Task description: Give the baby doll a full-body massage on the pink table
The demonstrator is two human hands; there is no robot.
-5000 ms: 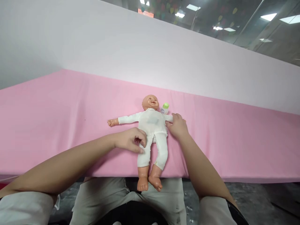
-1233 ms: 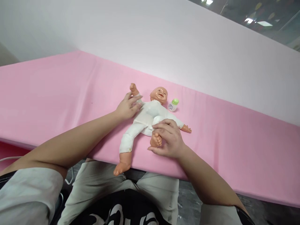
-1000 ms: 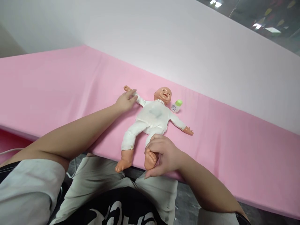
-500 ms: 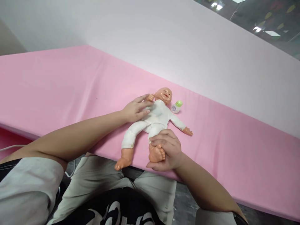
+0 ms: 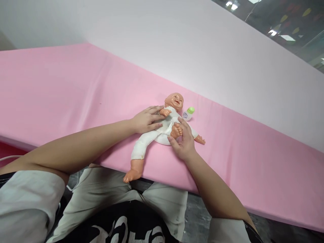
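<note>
A baby doll (image 5: 149, 137) with a white cloth body lies on its back, its head toward the wall. My left hand (image 5: 146, 120) rests on the doll's side and arm, its fingers stretched out and a little spread. Around the doll's foot (image 5: 176, 130) is my right hand (image 5: 186, 141), pressing that leg up, bent over the belly. The doll's other leg reaches straight toward the near table edge. A small clear bottle (image 5: 187, 114) with a green cap sits beside the doll's head and shoulder.
The doll lies on a pink padded table (image 5: 253, 162). Behind the table stands a white wall (image 5: 152, 40), with a glass pane (image 5: 275, 23) at upper right. My legs are under the near edge. A white cable (image 5: 10, 157) runs at far left.
My right hand has pushed the doll's foot up from near the table edge to its belly, bending the leg. The left hand stays at the doll's side.
</note>
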